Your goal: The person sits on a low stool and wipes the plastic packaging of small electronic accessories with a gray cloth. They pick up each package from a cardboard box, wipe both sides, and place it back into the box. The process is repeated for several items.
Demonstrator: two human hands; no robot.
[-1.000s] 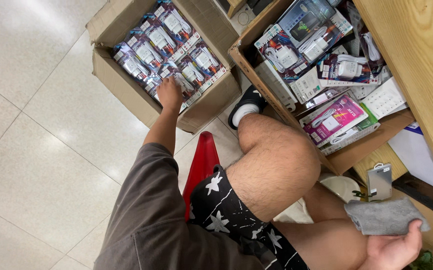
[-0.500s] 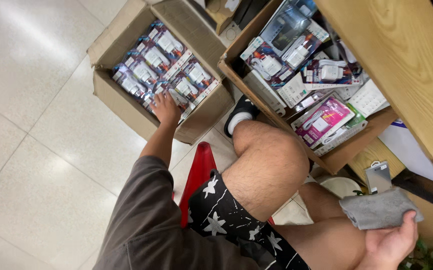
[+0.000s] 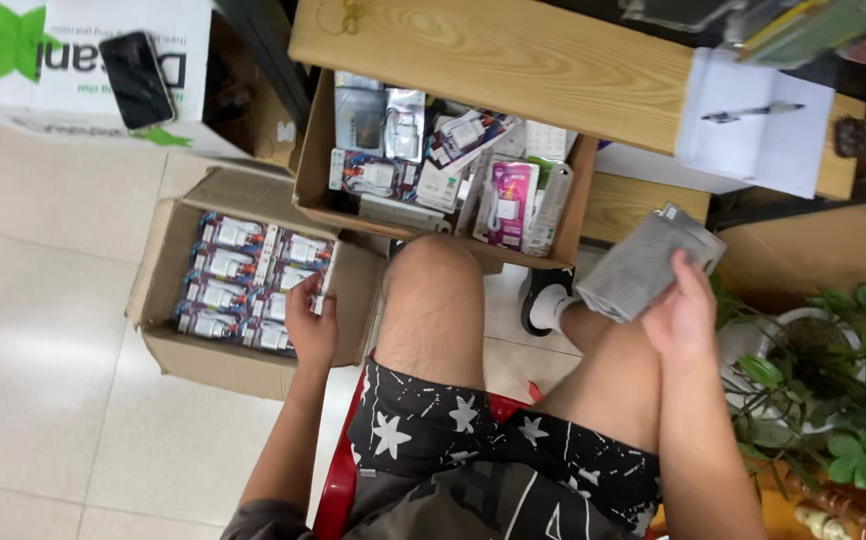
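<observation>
My left hand point(image 3: 311, 325) rests on the packets point(image 3: 248, 290) in the floor box point(image 3: 158, 300), fingers loose, nothing lifted yet — the box looks nearly full. My right hand point(image 3: 681, 312) grips a grey pouch point(image 3: 643, 265) above my knee.

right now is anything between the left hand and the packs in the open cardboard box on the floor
Nothing visible. The left hand is already inside the open cardboard box, its fingers on the right-hand edge of the rows of blister packs. The box flaps are folded outward and nothing lies on top of the packs.

Pale tiled floor point(image 3: 43, 330); wooden desk point(image 3: 493, 50); potted plant point(image 3: 843, 400) right.
</observation>
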